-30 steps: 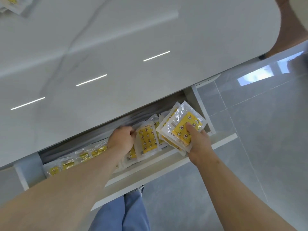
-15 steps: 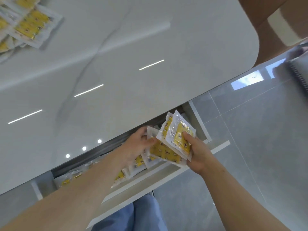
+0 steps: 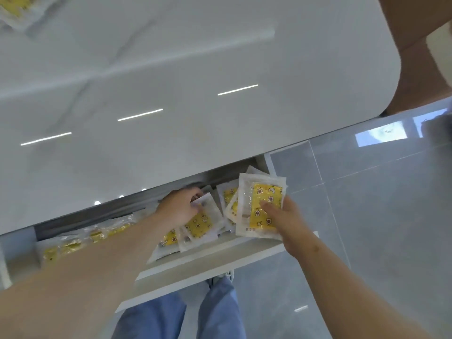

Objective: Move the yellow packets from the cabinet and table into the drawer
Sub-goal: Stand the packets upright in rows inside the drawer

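Over one open drawer, left hand, grip curled round one packet; beside it, right hand, grip holding a stack, count unclear.

Packets in drawer under table

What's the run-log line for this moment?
step: filling drawer | right hand: holds packet stack above drawer | left hand: pinches loose packet in drawer | table: leftover packets at far corner

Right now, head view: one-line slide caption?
Right hand holds a packet stack at the open drawer; left hand touches a packet inside.
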